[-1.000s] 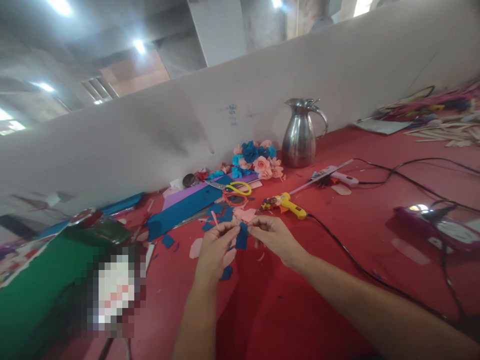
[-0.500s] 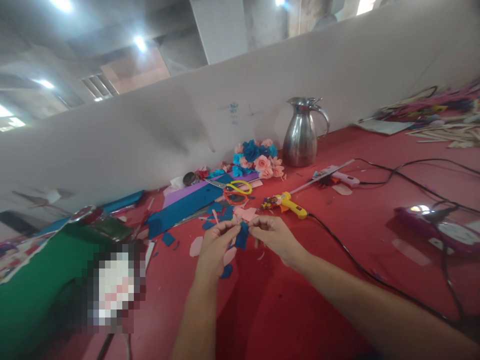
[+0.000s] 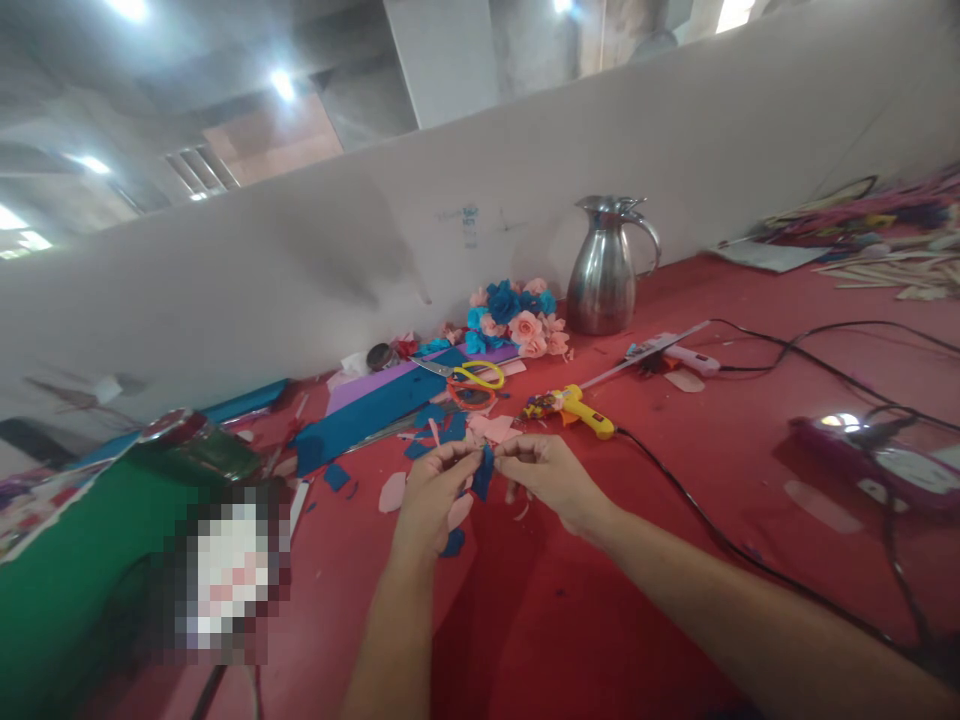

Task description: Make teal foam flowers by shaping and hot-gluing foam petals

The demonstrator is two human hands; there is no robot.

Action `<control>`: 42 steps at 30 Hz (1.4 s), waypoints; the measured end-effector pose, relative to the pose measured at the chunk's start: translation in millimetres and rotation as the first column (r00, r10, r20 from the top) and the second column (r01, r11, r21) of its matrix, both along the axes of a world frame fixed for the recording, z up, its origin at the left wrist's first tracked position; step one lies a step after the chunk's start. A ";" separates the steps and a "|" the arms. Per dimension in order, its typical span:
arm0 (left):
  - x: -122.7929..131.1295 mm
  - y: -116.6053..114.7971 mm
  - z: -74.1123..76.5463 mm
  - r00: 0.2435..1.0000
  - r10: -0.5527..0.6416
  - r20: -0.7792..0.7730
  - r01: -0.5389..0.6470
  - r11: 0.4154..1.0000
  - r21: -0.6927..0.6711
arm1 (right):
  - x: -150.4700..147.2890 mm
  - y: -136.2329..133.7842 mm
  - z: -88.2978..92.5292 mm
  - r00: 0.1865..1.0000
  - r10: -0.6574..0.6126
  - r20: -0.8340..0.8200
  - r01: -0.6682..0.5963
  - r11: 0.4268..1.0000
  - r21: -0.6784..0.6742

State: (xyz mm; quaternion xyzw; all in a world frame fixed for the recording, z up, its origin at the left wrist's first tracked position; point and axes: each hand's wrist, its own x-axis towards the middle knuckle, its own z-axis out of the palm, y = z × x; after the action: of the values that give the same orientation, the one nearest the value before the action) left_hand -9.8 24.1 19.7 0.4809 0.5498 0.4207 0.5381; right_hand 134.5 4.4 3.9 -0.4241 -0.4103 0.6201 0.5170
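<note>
Between my two hands is a small dark blue piece of crepe paper [image 3: 482,477], pinched at its upper part and hanging down. My left hand [image 3: 436,488] grips its left side with thumb and forefinger. On the other side my right hand [image 3: 546,478] is closed on it with the fingertips. Pink paper petals [image 3: 391,492] and blue paper scraps [image 3: 337,477] lie around the left hand on the red table [image 3: 570,620]. Just beyond the right hand rests a yellow hot glue gun [image 3: 589,412]. Scissors [image 3: 472,380] with yellow and orange handles lie behind the hands.
Pink and blue paper flowers [image 3: 517,318] are bunched by the wall, beside a steel jug [image 3: 602,275]. A pink glue gun [image 3: 690,357] and a power strip [image 3: 892,465] with cords lie to the right. A jar [image 3: 202,445] lies on its side at left.
The blue paper has turned and looks narrower between my fingertips. My hands stay almost in the same place, and the things on the table have not moved.
</note>
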 end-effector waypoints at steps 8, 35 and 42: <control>1.8 0.3 -3.8 0.999 0.037 0.007 -0.038 0.996 0.081 | -1.6 -0.2 -6.3 0.998 -0.021 0.055 0.021 1.000 0.011; 4.3 -1.3 -2.4 0.992 0.031 -0.126 -0.010 0.986 0.165 | 0.0 1.6 -10.6 0.992 -0.080 0.100 0.074 0.995 0.063; 5.5 -2.8 1.1 0.996 0.013 -0.087 -0.001 0.991 0.137 | 0.4 1.8 -11.1 0.995 -0.068 0.078 0.064 0.997 0.053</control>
State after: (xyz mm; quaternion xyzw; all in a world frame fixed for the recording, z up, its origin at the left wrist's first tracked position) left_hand -4.3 21.3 20.8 0.5329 0.5444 0.4376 0.4777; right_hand 134.9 6.2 -7.1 -0.4489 -0.4317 0.5747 0.5309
